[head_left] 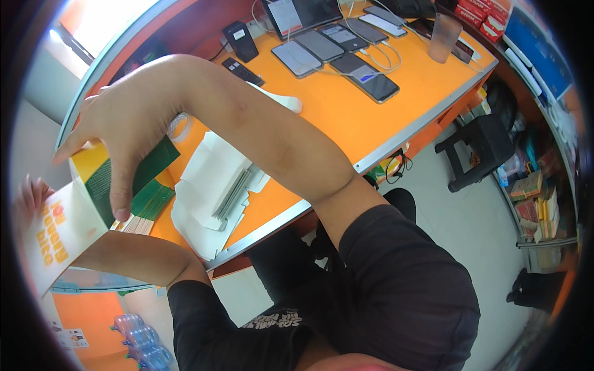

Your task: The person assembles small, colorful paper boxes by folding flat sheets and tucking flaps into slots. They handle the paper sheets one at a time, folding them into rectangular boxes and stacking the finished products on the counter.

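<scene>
A white, yellow and green cardboard food box (93, 229) is at the far left, tilted. My right hand (127, 123) reaches across over its upper part, with the thumb along the green panel and the fingers toward the far side, gripping it. My left hand (32, 195) is at the box's left edge, partly hidden behind it; its fingers are smeared by motion. Beside the box, a stack of green-topped cartons (153, 201) lies on the orange table. Flat white carton blanks (207, 179) are piled to its right. Near my right wrist is a roll of clear tape (179, 128).
Several phones (365, 75) with cables lie on the table (297, 117), near a laptop (300, 15), a black device (240, 41) and a clear cup (445, 38). A black stool (479, 148) stands on the floor at right. Water bottles (142, 340) sit lower left.
</scene>
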